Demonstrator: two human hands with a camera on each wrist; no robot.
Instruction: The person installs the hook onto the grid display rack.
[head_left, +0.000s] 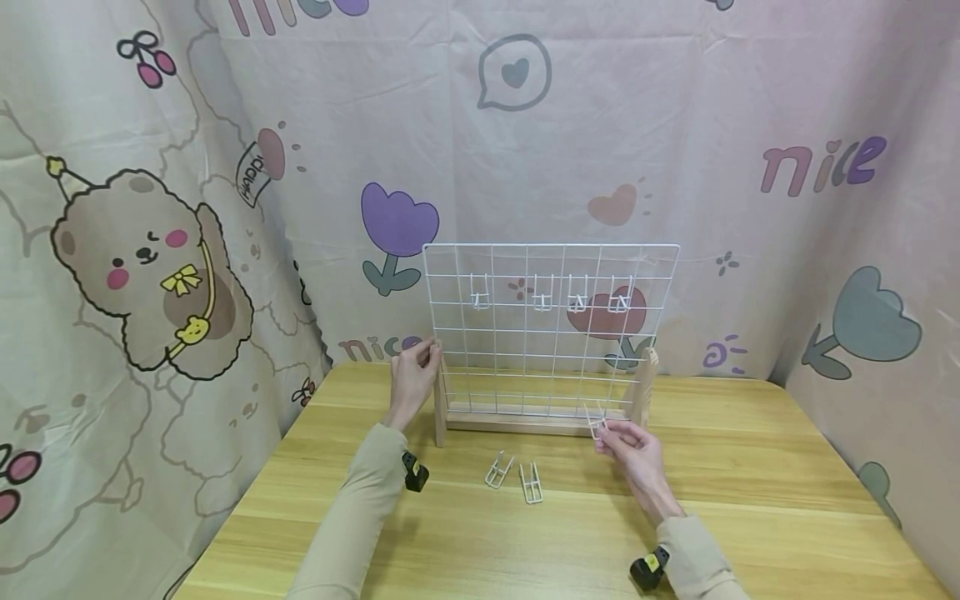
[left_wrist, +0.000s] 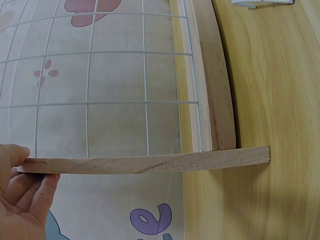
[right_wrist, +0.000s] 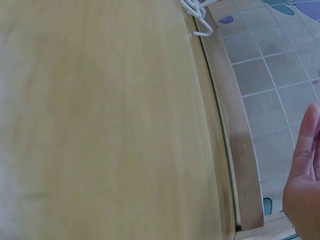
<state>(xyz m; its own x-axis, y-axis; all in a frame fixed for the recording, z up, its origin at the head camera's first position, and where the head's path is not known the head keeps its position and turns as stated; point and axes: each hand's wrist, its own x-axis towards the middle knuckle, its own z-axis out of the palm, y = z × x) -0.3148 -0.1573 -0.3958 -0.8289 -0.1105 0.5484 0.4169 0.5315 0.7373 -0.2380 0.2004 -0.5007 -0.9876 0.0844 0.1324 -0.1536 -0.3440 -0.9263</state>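
Note:
A white wire grid rack stands upright on a wooden base. My left hand grips the top of its left wooden upright, thumb on one side and fingers on the other in the left wrist view. In the head view, my right hand pinches a white wire hook before the rack's lower right part. That hook is out of sight in the right wrist view, where only part of the hand shows. Several similar hooks hang in a row on the upper grid.
Two loose wire hooks, one on the left and one on the right, lie on the wooden table in front of the rack. A printed curtain hangs behind and at both sides.

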